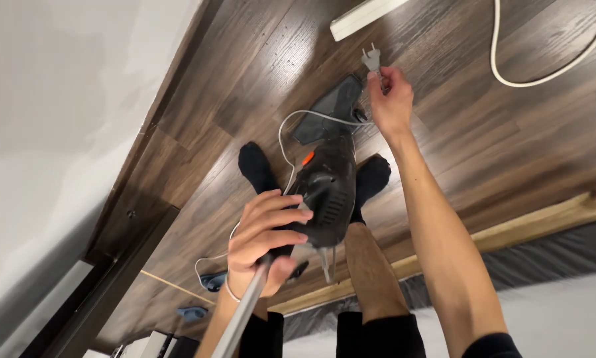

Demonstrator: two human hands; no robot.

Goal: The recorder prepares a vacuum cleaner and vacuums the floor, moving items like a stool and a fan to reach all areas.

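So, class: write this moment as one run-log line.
left hand: grips vacuum pole | right hand: holds plug up | cord: loops to vacuum | floor: dark wood

We have a single view, from a camera worn on the head, aimed almost straight down at the dark wood floor [523, 139]. The frame sits tilted, so the white wall [59, 119] and dark baseboard [172, 86] run diagonally up the left side. We see both arms reach away from the lens at close range, with the black-socked feet [258, 169] farther below. No second view overlaps it.
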